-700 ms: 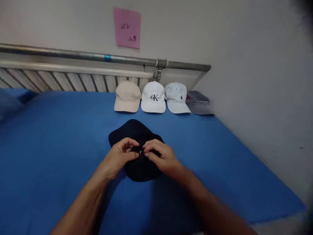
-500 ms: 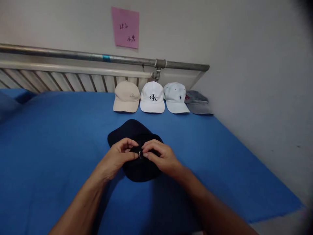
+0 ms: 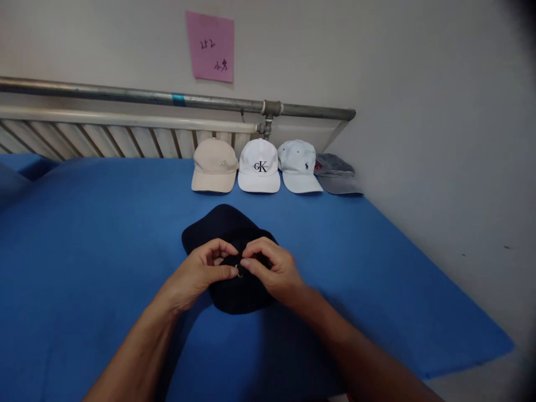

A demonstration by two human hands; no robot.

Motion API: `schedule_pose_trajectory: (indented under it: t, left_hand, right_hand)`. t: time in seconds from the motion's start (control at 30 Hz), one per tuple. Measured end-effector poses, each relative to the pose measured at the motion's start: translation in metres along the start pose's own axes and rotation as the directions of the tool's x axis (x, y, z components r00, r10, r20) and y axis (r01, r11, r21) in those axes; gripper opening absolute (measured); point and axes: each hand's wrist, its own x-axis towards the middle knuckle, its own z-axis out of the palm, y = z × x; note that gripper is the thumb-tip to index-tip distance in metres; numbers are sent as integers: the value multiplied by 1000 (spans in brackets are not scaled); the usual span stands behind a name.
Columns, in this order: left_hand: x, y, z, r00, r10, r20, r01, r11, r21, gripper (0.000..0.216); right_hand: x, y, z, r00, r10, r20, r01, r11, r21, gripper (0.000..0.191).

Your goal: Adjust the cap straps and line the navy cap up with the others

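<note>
A black baseball cap (image 3: 221, 223) lies on the blue cloth in front of me, its brim toward the upper left. My left hand (image 3: 199, 276) grips the cap's adjuster from the left, with thumb and fingers bent close together. From the right, my right hand (image 3: 274, 268) pinches the same spot, its thumb and forefinger almost meeting the left fingertips. A small metal buckle (image 3: 239, 272) glints between the two thumbs. The strap itself is mostly hidden by my fingers and hard to tell from the dark fabric.
Along the back stand a beige cap (image 3: 214, 162), a white cap (image 3: 259, 153), a pale blue cap (image 3: 298, 159) and a grey cap (image 3: 337, 176). Behind them run a metal pipe (image 3: 125, 94) and a radiator (image 3: 138, 139). A pink note (image 3: 209, 56) hangs on the wall.
My right thumb has shifted slightly up and left across the buckle, and more of the buckle shows below it. The whole view has drifted a little; the cap stays in place.
</note>
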Motion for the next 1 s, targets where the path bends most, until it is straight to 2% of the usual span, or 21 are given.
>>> schedule_pose_trajectory:
  t: [0.13, 0.33, 0.47, 0.63, 0.8, 0.9, 1.0]
  left_hand:
    - [-2, 2, -3, 1000, 9, -18, -10, 999, -47, 27]
    - [-3, 2, -10, 998, 60, 16, -60, 998, -2, 25]
    - [-3, 3, -14, 996, 57, 66, -60, 998, 36, 24]
    - [-4, 5, -15, 992, 15, 127, -34, 987, 155, 19]
    - [-6, 10, -15, 984, 83, 155, -137, 916, 376, 11]
    - [-9, 13, -16, 983, 47, 175, -116, 904, 412, 16]
    - [-13, 16, -19, 978, 18, 208, -97, 920, 380, 18]
  right_hand:
    - [1, -2, -13, 999, 16, -38, -15, 1000, 5, 9]
    - [1, -8, -20, 983, 44, 179, -46, 999, 8, 23]
    - [1, -12, -19, 972, 95, 216, -99, 995, 9, 18]
    - [0, -12, -20, 980, 100, 173, -105, 994, 20, 5]
    - [1, -13, -23, 991, 81, 102, -86, 996, 40, 5]
    - [1, -14, -24, 980, 163, 115, -175, 979, 108, 6]
    - [1, -15, -25, 939, 298, 172, -336, 903, 269, 6]
